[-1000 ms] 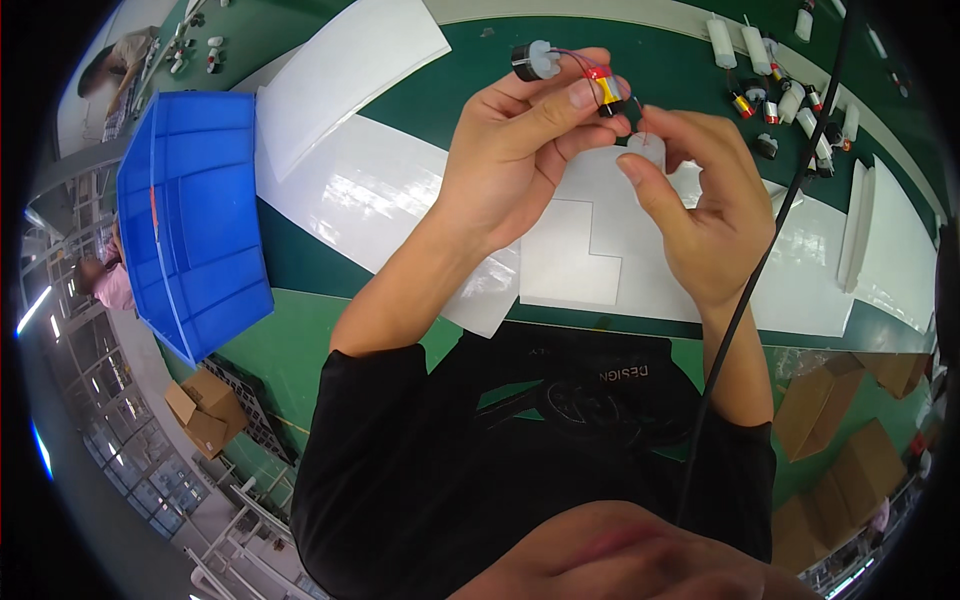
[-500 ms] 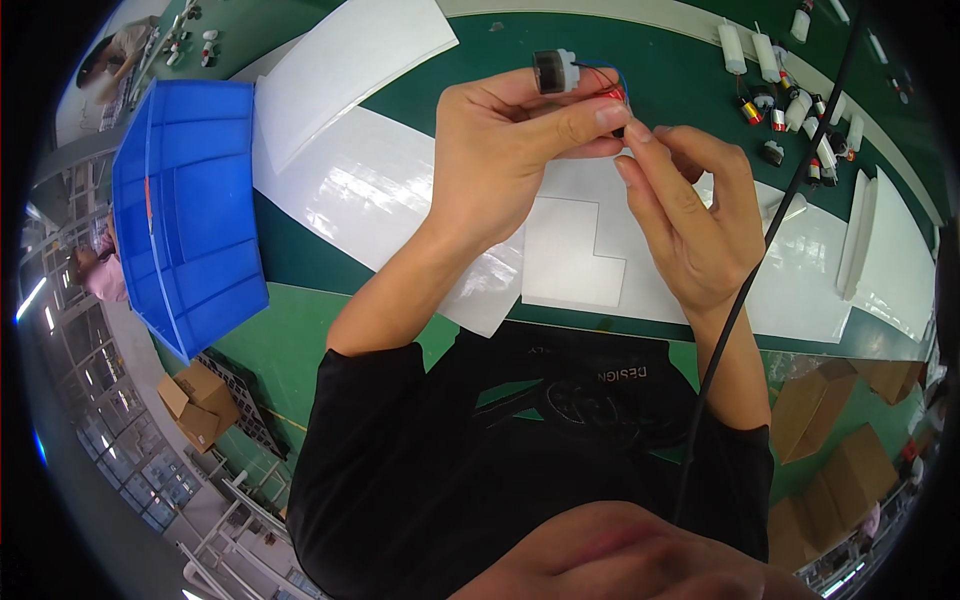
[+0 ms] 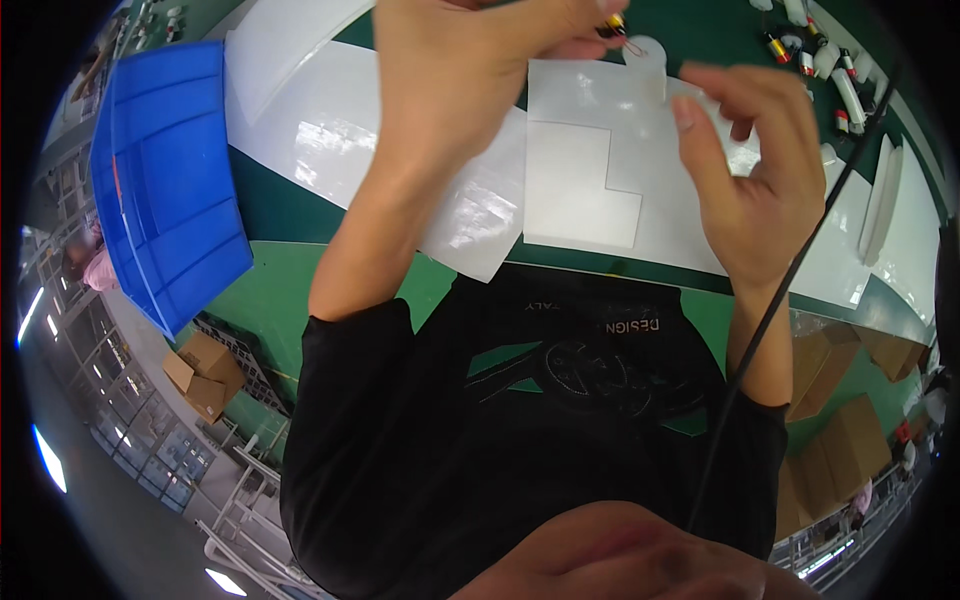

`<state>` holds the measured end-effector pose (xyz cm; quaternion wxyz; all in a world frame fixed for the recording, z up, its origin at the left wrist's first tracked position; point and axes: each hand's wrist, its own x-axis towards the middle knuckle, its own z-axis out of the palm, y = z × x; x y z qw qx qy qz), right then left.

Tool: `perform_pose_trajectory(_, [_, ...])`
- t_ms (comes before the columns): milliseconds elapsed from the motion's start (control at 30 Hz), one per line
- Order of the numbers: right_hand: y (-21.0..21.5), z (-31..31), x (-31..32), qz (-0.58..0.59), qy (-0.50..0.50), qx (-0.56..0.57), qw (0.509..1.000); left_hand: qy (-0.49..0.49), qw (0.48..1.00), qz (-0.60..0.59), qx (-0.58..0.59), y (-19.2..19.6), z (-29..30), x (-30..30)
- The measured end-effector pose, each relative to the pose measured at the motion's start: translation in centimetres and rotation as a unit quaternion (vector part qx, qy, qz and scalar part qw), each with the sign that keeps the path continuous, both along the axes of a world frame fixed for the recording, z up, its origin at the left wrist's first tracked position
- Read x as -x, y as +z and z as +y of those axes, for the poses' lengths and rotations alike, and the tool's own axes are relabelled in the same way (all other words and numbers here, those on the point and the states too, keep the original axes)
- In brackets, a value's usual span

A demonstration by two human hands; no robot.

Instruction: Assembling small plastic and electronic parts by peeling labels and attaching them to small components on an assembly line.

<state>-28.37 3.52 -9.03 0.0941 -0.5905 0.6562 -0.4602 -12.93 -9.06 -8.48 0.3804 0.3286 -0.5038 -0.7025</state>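
Observation:
My left hand (image 3: 450, 90) is closed at the top edge, its thumb and fingers pinching a small yellow-and-black wired cylinder (image 3: 615, 24). Only the cylinder's end and a thin reddish wire show; the rest is covered by the hand or cut off by the picture's edge. Right of it, a whitish round-ended piece (image 3: 648, 62) lies over the white sheets. My right hand (image 3: 765, 165), slightly blurred, is apart from the left, with thumb and fingers spread and nothing between them.
White sheets (image 3: 570, 180) cover much of the green table. Several small white tubes and red-and-yellow cylinders (image 3: 848, 100) lie at the far right. A blue plastic bin (image 3: 175, 180) stands at the left. A black cable (image 3: 775, 310) hangs across the right side. Cardboard boxes (image 3: 205, 375) sit on the floor.
My right hand has let go of the wired part and moved right, its fingers opening. My left hand, still holding the part, appears higher in the picture; the whole view has shifted too.

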Motion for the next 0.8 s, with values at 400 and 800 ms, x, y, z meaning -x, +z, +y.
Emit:
perform_pose_trajectory(400, [-0.6,2.2,-1.8,0.098,0.180,-0.281,0.938,0.004,0.997,-0.081,-0.013,1.5,0.5,-1.8])
perform_pose_trajectory(800, [-2.8,4.1,-2.0,0.214,0.191,-0.062,0.956,0.057,0.955,0.065,-0.285,0.0,6.6,-3.3])
